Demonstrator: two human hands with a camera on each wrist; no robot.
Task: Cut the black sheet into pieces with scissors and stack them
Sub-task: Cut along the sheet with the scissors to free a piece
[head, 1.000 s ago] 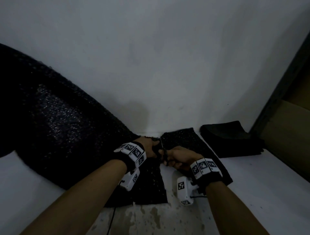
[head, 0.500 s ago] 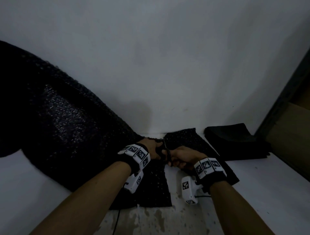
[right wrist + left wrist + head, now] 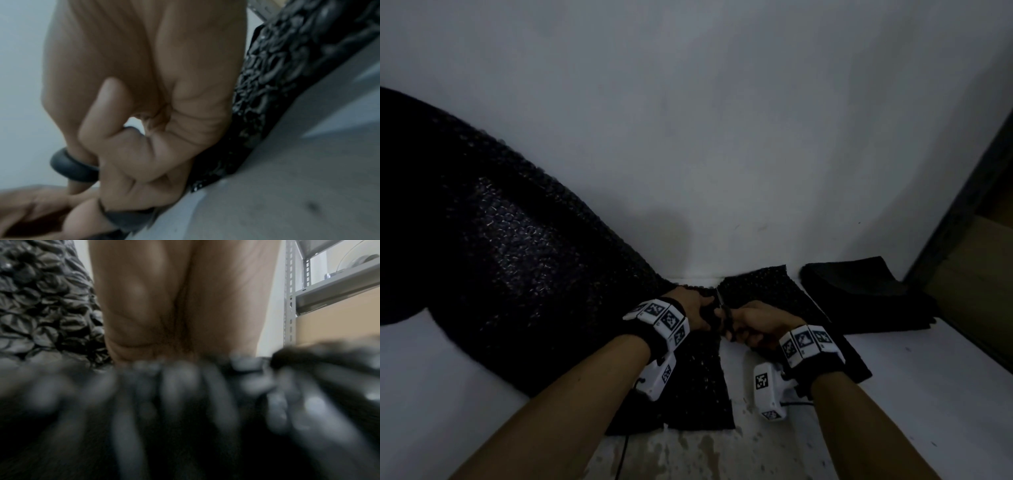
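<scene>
The black bubble sheet (image 3: 500, 257) drapes from the left wall down onto the white tabletop (image 3: 928, 394). My left hand (image 3: 695, 308) grips the sheet beside the cut; the sheet (image 3: 51, 313) hides its fingers. My right hand (image 3: 753, 323) holds black scissors (image 3: 724, 310), fingers through the handle loops (image 3: 72, 167). The blades point at the far edge near the wall. A partly cut strip (image 3: 774, 298) lies under and right of the right hand. A stack of cut black pieces (image 3: 859, 291) sits further right.
A white wall (image 3: 722, 137) rises right behind the sheet. A dark frame and brown board (image 3: 979, 274) stand at the right edge. A metal shelf rack (image 3: 292, 288) shows past the left hand. The table's front (image 3: 688, 452) is stained.
Both hands and the scissors have crept a little along the cut toward the wall. The sheet and the stack lie as before.
</scene>
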